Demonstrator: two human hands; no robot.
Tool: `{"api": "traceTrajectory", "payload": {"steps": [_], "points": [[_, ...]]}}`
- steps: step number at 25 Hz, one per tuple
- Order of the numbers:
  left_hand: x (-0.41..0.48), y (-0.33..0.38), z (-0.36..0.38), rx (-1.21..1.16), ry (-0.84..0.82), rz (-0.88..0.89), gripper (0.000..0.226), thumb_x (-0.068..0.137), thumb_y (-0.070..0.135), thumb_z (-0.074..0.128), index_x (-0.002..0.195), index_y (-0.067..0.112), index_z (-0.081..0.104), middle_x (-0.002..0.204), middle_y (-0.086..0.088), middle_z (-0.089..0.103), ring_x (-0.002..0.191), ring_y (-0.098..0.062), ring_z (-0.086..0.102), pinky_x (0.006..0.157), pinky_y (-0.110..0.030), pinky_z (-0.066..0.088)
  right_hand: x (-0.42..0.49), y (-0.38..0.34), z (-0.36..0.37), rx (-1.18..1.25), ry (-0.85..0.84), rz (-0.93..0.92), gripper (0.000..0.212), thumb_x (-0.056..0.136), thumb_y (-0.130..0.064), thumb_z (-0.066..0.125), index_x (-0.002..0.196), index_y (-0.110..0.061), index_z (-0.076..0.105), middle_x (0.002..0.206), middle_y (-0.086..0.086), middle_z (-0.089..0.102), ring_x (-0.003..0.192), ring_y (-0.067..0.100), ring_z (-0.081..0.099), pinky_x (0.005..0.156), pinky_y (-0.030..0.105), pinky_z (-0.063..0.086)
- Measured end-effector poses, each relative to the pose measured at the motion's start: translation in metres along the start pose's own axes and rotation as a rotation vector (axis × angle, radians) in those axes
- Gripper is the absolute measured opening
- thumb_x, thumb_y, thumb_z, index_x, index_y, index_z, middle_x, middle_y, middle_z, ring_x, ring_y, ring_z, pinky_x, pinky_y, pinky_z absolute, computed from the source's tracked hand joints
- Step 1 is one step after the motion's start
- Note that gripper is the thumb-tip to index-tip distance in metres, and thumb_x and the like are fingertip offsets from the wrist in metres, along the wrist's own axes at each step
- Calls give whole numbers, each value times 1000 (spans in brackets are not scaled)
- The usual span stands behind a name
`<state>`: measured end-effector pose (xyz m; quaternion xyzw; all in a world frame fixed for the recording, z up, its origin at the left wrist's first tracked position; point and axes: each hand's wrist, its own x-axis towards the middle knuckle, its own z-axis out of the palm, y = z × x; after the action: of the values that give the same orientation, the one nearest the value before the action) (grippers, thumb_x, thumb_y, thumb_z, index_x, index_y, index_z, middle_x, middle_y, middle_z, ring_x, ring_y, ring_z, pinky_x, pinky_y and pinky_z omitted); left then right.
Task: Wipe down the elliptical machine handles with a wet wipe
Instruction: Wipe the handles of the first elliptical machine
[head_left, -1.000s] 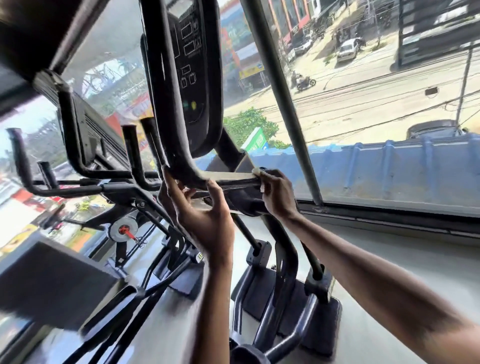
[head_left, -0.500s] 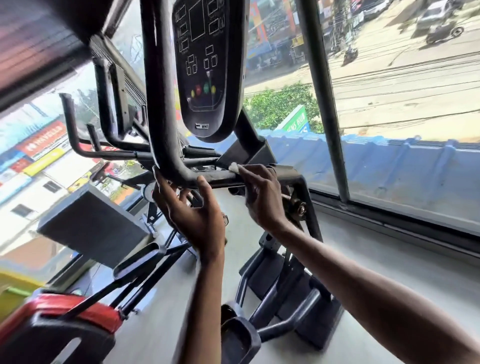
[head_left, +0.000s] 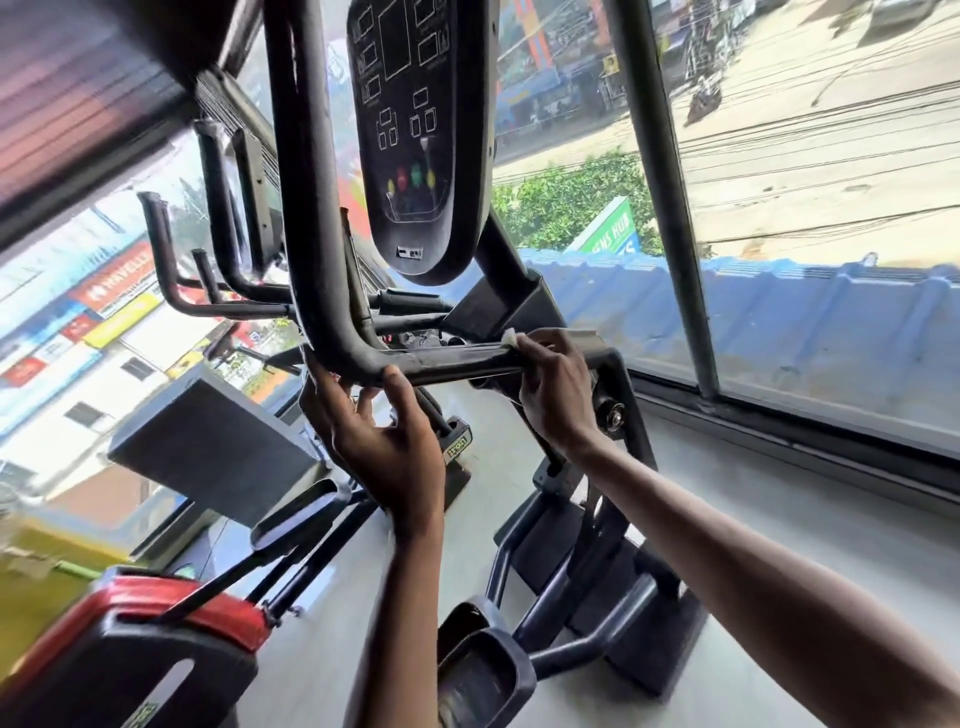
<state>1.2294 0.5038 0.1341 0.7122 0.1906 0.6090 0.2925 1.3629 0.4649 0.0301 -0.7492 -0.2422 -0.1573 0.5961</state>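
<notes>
Motion blur smears the red-and-black machine (head_left: 130, 644) at lower left. The left hand (head_left: 384, 441), fingers spread, cups the handlebar (head_left: 447, 361) from below at its bend. One wet wipe (head_left: 509, 339) shows (mostly hidden), pinched against the bar by the right hand (head_left: 556, 395). Two hands, one console (head_left: 415, 135). Since half a second ago the right hand has slid rightward along the bar.

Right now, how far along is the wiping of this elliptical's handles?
Midway, by the look of it. In hand: the right hand presses a white wet wipe onto the horizontal handle bar, while the left hand cups the bend from below. Which parts are already clean cannot be told. The upright handle above seemingly remains.
</notes>
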Motion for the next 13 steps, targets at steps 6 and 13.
{"api": "traceTrajectory", "payload": {"steps": [6,13], "points": [[7,8,-19,-10,-48,-30,54,91,7,59,144,3,50,129,-12,58,109,-20,65,81,-8,51,-19,-46,-8,170,5,-360,32,97,-12,59,128,-13,67,109,7,64,95,22,60,84,23,46],[20,6,-44,45,-105,78,47,92,11,60,139,6,55,136,-9,58,121,-20,62,91,-36,58,3,-76,-18,203,-46,-241,20,94,-12,65,109,-17,77,88,-1,63,73,16,63,70,36,55]]}}
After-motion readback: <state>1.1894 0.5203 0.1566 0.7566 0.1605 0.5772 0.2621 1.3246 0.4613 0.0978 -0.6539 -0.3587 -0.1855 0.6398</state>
